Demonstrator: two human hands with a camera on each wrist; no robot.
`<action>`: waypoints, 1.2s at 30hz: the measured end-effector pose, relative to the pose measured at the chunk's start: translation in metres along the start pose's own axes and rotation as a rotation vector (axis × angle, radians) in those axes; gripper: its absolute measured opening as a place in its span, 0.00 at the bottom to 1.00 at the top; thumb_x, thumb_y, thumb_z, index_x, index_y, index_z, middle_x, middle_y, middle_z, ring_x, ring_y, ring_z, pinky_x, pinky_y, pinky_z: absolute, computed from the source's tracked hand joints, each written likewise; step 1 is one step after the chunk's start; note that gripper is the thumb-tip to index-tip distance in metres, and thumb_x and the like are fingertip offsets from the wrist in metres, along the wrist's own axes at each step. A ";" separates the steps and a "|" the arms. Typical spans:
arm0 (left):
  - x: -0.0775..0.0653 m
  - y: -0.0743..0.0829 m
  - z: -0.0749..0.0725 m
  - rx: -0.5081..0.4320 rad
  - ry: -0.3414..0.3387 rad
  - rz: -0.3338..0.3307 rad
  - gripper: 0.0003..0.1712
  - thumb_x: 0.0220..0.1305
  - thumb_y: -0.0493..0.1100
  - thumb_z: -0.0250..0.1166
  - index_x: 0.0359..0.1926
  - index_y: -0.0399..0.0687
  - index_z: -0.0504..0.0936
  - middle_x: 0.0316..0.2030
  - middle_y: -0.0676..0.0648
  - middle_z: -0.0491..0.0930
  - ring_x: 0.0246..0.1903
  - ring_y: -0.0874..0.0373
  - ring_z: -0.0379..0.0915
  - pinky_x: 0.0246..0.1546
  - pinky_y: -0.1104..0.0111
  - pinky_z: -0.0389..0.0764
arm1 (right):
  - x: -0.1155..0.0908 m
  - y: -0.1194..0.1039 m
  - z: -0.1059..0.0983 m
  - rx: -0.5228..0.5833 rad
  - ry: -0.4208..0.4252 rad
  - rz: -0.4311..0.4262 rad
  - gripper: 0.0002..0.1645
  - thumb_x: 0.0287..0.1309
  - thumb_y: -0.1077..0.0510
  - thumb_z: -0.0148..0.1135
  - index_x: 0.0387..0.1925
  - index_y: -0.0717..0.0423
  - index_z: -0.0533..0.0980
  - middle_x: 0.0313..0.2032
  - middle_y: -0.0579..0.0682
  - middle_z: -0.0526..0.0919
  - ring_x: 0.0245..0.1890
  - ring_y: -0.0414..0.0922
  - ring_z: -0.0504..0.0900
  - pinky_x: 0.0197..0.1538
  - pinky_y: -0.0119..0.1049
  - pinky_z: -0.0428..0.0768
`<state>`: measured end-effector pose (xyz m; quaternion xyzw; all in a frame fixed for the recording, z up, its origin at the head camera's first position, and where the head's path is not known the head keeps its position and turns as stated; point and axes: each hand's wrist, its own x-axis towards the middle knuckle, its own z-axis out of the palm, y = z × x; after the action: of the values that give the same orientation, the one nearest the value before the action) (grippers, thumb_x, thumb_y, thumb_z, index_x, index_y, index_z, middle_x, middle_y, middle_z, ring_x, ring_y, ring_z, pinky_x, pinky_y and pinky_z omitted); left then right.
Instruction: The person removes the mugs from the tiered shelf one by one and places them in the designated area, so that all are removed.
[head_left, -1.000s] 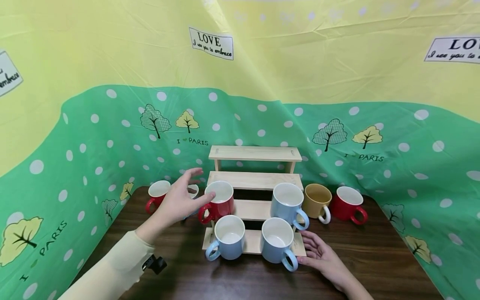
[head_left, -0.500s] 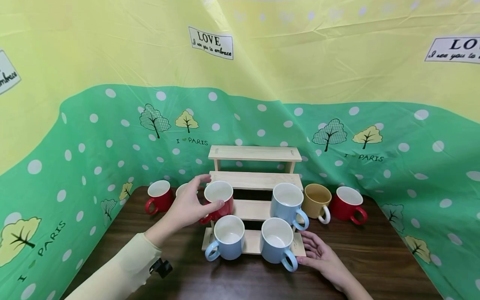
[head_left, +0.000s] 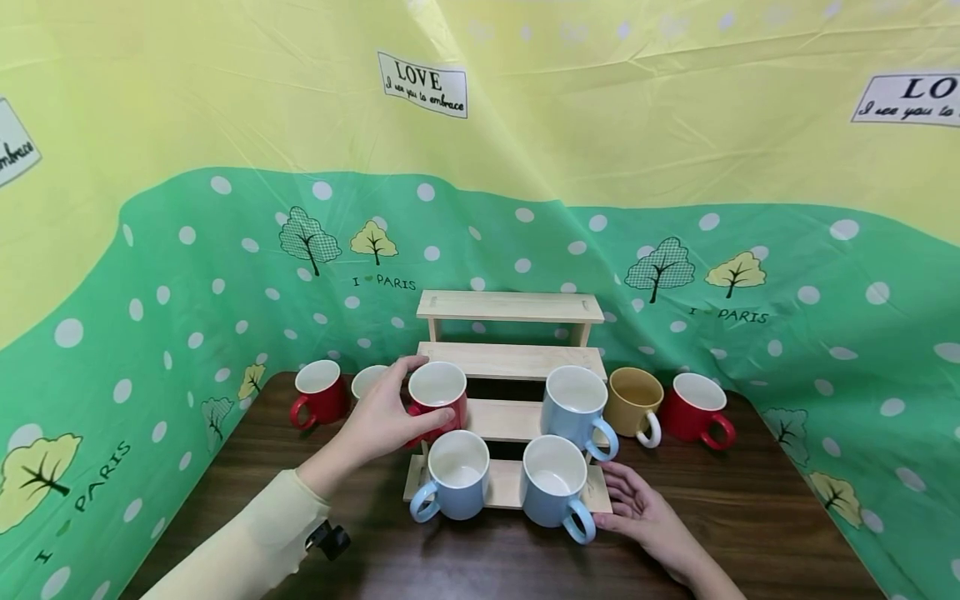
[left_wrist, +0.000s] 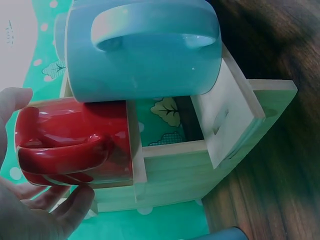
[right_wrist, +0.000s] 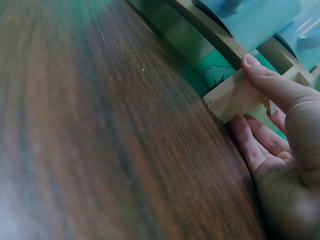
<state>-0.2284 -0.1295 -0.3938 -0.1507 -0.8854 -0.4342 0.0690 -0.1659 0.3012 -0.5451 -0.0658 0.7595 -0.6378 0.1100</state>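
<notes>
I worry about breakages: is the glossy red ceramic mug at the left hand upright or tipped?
Upright: the head view shows the red mug on the pale wooden tiered rack, its white-lined mouth facing up.

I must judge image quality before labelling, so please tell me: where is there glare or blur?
Head view: black LOVE lettering readable on the yellow-and-green cloth backdrop; left wrist view: bright highlights on the glossy red ceramic mug; right wrist view: the dark brown wooden table looks soft in focus, with pale glare at lower left.
</notes>
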 end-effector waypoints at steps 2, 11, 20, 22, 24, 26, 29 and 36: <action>0.000 -0.001 0.001 -0.006 0.001 0.001 0.54 0.55 0.58 0.86 0.76 0.48 0.71 0.57 0.46 0.83 0.52 0.51 0.81 0.50 0.55 0.86 | 0.000 0.001 0.000 -0.001 0.001 -0.005 0.51 0.65 0.64 0.78 0.81 0.65 0.59 0.73 0.69 0.71 0.62 0.36 0.82 0.62 0.31 0.83; 0.001 -0.001 0.006 -0.046 -0.008 -0.006 0.54 0.54 0.57 0.87 0.76 0.49 0.70 0.57 0.48 0.84 0.54 0.50 0.82 0.52 0.51 0.87 | 0.001 -0.002 0.000 -0.001 0.000 0.013 0.51 0.66 0.62 0.77 0.81 0.65 0.58 0.73 0.68 0.71 0.62 0.36 0.81 0.62 0.31 0.82; 0.001 -0.001 0.007 -0.061 -0.002 0.012 0.51 0.55 0.54 0.86 0.75 0.48 0.71 0.57 0.47 0.85 0.53 0.49 0.82 0.52 0.51 0.87 | 0.000 -0.003 -0.001 -0.002 -0.012 0.009 0.51 0.67 0.62 0.76 0.81 0.66 0.57 0.73 0.69 0.71 0.62 0.36 0.81 0.62 0.31 0.82; 0.001 -0.001 0.008 -0.054 0.005 0.009 0.51 0.55 0.53 0.86 0.74 0.48 0.72 0.56 0.47 0.85 0.53 0.49 0.82 0.52 0.52 0.87 | 0.000 -0.003 -0.001 0.000 -0.010 0.003 0.51 0.67 0.63 0.77 0.81 0.66 0.57 0.73 0.69 0.71 0.62 0.36 0.81 0.62 0.31 0.82; 0.001 0.000 0.008 -0.050 0.011 -0.001 0.50 0.54 0.53 0.87 0.74 0.48 0.72 0.56 0.47 0.85 0.53 0.49 0.82 0.51 0.52 0.88 | 0.000 -0.002 0.000 -0.002 -0.013 -0.005 0.51 0.67 0.63 0.77 0.81 0.66 0.57 0.73 0.70 0.71 0.62 0.36 0.82 0.62 0.31 0.82; 0.001 0.000 0.008 -0.046 0.015 -0.010 0.49 0.54 0.53 0.87 0.73 0.48 0.73 0.56 0.47 0.85 0.52 0.49 0.82 0.50 0.52 0.88 | -0.001 -0.002 0.000 -0.003 -0.016 -0.011 0.51 0.66 0.63 0.77 0.81 0.67 0.57 0.72 0.70 0.71 0.62 0.36 0.82 0.62 0.31 0.82; 0.002 0.001 0.008 -0.037 0.018 -0.016 0.49 0.54 0.53 0.87 0.72 0.48 0.73 0.55 0.46 0.85 0.51 0.48 0.83 0.49 0.52 0.88 | -0.001 -0.001 0.000 -0.008 -0.019 -0.018 0.51 0.67 0.63 0.77 0.81 0.67 0.57 0.72 0.71 0.71 0.62 0.35 0.82 0.61 0.31 0.83; 0.004 0.000 0.005 -0.024 0.030 -0.008 0.49 0.54 0.53 0.87 0.73 0.48 0.73 0.55 0.44 0.85 0.51 0.47 0.83 0.49 0.52 0.89 | 0.000 -0.002 0.000 -0.008 -0.015 -0.012 0.52 0.66 0.63 0.77 0.81 0.67 0.57 0.72 0.71 0.71 0.61 0.35 0.82 0.61 0.31 0.83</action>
<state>-0.2318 -0.1243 -0.3960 -0.1414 -0.8796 -0.4472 0.0786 -0.1659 0.3009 -0.5431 -0.0756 0.7609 -0.6347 0.1117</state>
